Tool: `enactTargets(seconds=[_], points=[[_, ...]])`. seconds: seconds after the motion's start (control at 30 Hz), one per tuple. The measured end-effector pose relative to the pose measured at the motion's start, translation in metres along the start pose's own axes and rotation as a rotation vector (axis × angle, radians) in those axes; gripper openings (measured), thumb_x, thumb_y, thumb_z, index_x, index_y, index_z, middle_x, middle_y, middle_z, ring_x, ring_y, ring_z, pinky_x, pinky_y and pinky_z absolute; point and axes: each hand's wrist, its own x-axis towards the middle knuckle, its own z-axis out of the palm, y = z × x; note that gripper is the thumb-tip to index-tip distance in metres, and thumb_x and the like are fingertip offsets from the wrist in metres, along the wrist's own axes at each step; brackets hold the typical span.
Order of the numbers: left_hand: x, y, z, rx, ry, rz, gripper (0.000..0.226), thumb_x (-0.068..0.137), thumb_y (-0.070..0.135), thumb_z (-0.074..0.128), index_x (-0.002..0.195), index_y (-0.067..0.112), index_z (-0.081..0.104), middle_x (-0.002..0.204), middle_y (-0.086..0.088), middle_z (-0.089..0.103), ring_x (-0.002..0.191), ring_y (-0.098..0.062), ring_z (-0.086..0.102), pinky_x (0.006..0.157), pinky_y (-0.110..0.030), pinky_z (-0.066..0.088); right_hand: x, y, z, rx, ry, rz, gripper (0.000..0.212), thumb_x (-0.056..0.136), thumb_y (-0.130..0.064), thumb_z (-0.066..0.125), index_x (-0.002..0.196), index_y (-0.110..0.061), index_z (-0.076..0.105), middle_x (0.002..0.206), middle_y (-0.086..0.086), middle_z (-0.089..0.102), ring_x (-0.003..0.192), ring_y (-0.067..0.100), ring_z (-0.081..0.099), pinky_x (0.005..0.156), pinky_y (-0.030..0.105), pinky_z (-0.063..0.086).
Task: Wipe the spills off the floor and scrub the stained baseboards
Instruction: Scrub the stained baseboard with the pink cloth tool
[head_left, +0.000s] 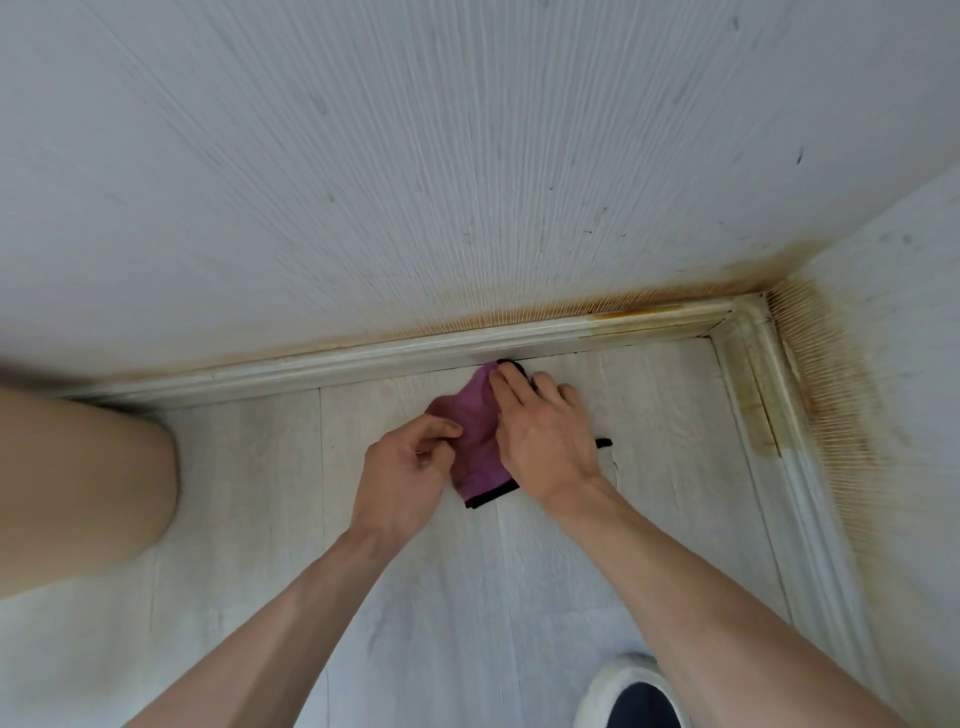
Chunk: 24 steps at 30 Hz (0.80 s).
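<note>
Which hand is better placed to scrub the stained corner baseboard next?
Right, probably. The right hand lies flat on the purple black-edged cloth, nearer the yellow-stained white corner baseboard. The left hand only pinches the cloth's far edge.

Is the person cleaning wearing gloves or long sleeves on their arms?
No. Both the left hand and right hand are bare, with no gloves, rings or watch showing. The forearms are bare too; no sleeve reaches into the picture.

cloth (478, 441) on floor (675, 415) against baseboard (363, 358), between hands, knee (78, 483) left
</note>
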Motion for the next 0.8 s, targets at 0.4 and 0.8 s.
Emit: enactTargets(seconds=[0.4, 0.8], points=[[0.001, -0.007, -0.014, -0.026, -0.049, -0.042, 0.024, 0.097, 0.006, 0.064, 0.098, 0.027, 0.077, 0.098, 0.025, 0.075, 0.093, 0.01, 0.067, 0.078, -0.002, 0.044, -0.005, 0.02, -0.003, 0.084, 0.112, 0.151, 0.04, 0.093, -0.02, 0.065, 0.132, -0.022, 0.067, 0.135, -0.012, 0.065, 0.101, 0.026, 0.06, 0.08, 0.04, 0.047], [-0.003, -0.012, -0.009, 0.053, -0.037, -0.015, 0.019, 0.1, 0.012, 0.064, 0.096, 0.027, 0.076, 0.102, 0.02, 0.075, 0.092, 0.008, 0.066, 0.074, -0.001, 0.043, -0.015, 0.059, -0.006, -0.062, 0.097, 0.064, 0.04, 0.097, -0.023, 0.059, 0.136, -0.026, 0.063, 0.141, -0.015, 0.058, 0.107, 0.026, 0.056, 0.089, 0.043, 0.042]])
